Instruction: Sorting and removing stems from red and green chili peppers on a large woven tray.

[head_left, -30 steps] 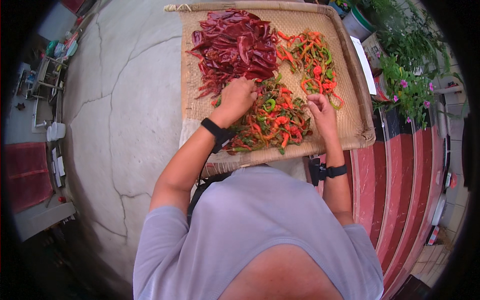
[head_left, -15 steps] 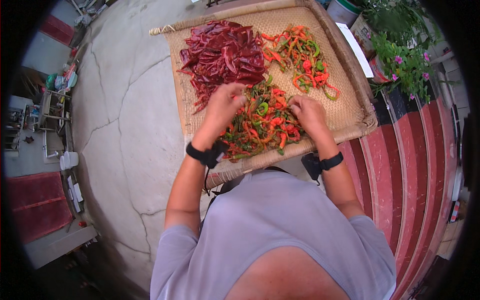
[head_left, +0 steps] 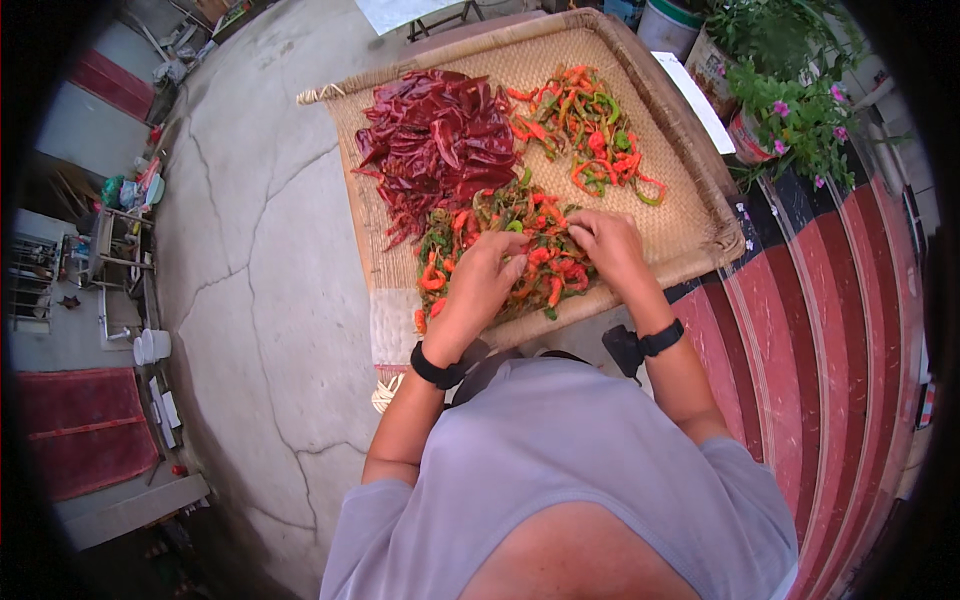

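My left hand (head_left: 484,283) reaches over the near pile of red and green chili peppers (head_left: 550,292), fingers curled toward the thumb; what they hold, if anything, is too small to make out. To its right, my right hand (head_left: 612,248) pinches at the upper right edge of the same pile, and its fingertips hide whatever is between them. Beyond my hands lies a heap of dark red dried chilies (head_left: 440,130) at the left. A smaller group of red, orange and green peppers (head_left: 597,125) is spread at the right. All rest on a woven tray (head_left: 680,190).
Potted plants with pink flowers (head_left: 790,115) and a white bucket (head_left: 668,28) stand beyond the tray's right side. Red steps (head_left: 790,330) run down the right. Cracked concrete floor (head_left: 270,270) lies on the left, with a sink area (head_left: 118,318) farther off.
My left hand has come down and toward me, from beside the dark chilies to the near pile's middle. My right hand has shifted slightly down and left. The view has shifted a little.
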{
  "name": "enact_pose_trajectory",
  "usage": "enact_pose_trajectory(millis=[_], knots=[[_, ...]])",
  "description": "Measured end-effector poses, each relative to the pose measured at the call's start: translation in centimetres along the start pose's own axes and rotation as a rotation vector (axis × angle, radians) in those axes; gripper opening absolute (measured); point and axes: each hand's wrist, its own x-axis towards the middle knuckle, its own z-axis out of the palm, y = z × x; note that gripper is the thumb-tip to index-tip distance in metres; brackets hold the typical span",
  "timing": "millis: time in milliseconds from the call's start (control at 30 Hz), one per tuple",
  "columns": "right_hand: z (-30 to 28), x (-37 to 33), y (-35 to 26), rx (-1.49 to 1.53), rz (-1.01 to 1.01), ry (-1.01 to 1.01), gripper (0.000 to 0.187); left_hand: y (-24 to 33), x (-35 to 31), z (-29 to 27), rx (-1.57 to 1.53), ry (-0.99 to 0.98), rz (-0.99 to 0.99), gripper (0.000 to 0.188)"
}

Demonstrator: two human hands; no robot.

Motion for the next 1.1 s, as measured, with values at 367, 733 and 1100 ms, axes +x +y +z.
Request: enact_pose_trajectory(millis=[367,733,1100], knots=[[2.2,-1.5,-2.9,0.317,-0.277,-0.031,0.011,-0.3,-0.5,0.8,0.729,0.124,0.288,0.025],[1.8,-0.7,-5.2,0.309,-0.298,0.031,0.011,-1.0,-1.5,-1.2,0.554,0.128,0.209,0.017],[3.1,-2.2,-8.0,0.264,-0.161,0.087,0.015,-2.5,-3.9,-4.0,0.195,0.105,0.045,0.017]])
